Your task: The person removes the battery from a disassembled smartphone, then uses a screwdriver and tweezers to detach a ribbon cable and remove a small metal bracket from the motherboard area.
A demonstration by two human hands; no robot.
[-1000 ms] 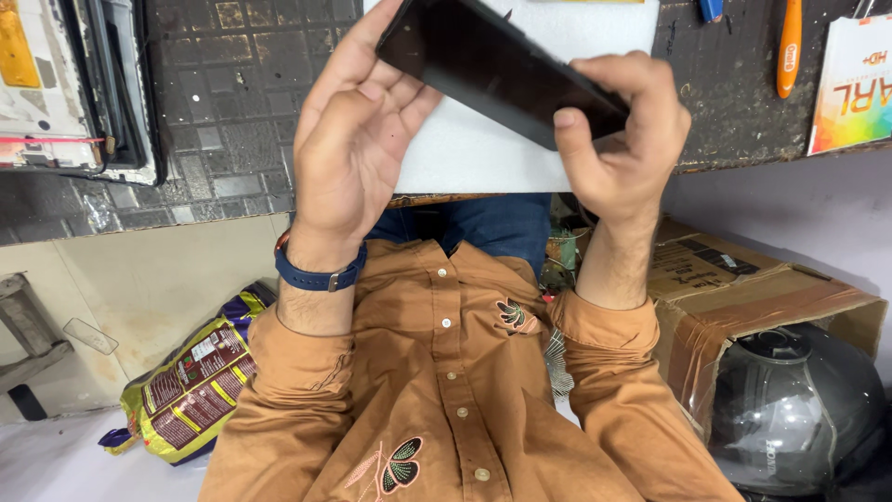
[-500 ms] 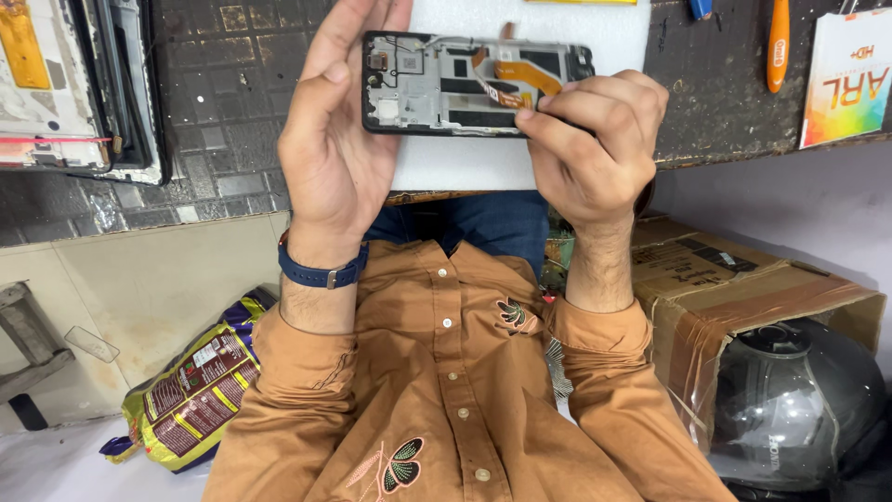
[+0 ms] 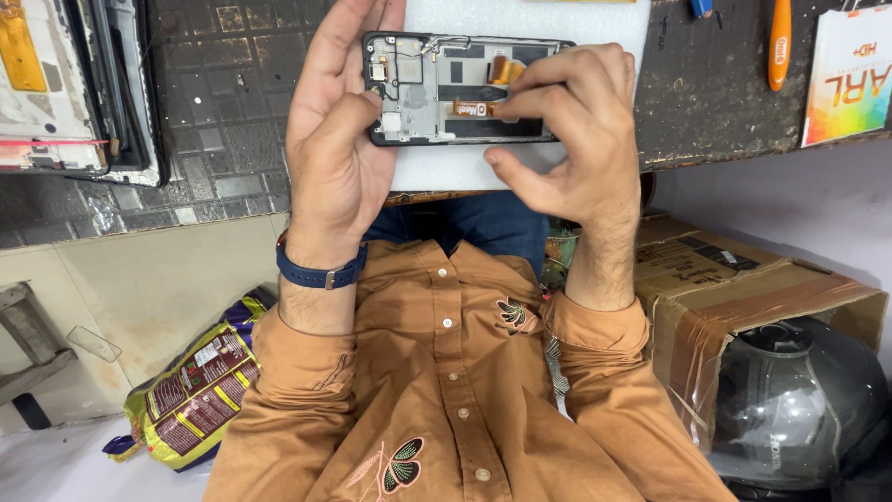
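I hold an opened phone [image 3: 423,93] over a white sheet [image 3: 446,167] on the bench, its inner side up. It shows grey metal shields, a black frame and an orange flex cable [image 3: 506,70]. My left hand [image 3: 339,158], with a blue band on its wrist, cradles the phone's left end, with the thumb on the inner plate. My right hand [image 3: 576,139] covers the right end. Its fingertips rest on the orange flex cable and its thumb lies along the lower edge.
A dark gridded mat [image 3: 223,112] covers the bench, with a dismantled device [image 3: 70,93] on its left. An orange-handled tool [image 3: 779,42] and a colourful packet [image 3: 850,74] lie at the right. Below are a taped cardboard box [image 3: 743,288], a dark helmet [image 3: 799,400] and a yellow bag [image 3: 190,395].
The phone was turned from its black closed side to its open inner side. My right fingers then moved from its right edge onto the orange flex cable.
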